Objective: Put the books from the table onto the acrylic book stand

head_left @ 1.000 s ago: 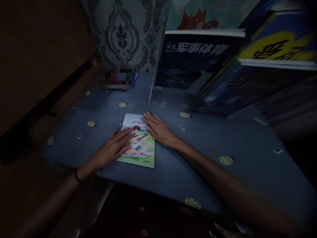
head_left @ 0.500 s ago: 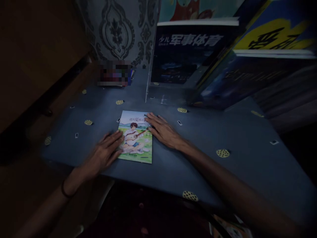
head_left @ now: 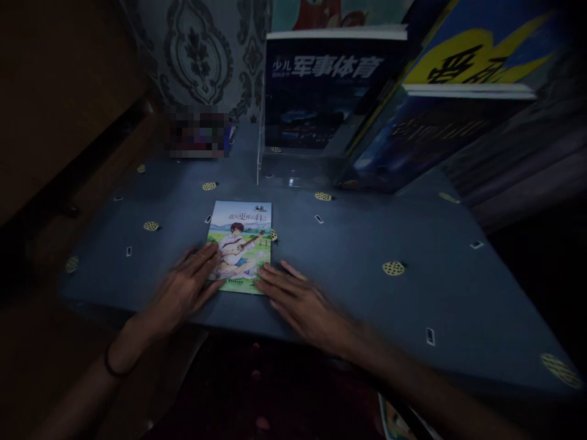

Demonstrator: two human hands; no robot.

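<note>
Hands lie flat and open at the near corners of the booklet, left hand touching its near-left edge, right hand just beside its near-right corner, long axis pointing away across the surface.

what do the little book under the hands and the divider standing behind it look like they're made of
The small book looks like a thin paperback: a printed paper cover with a colour illustration, lying flat on the blue tabletop; gloss or matt is hard to tell in the dim light. The upright divider looks like clear plastic or acrylic: the wallpaper shows through it and its edge catches light.
</note>
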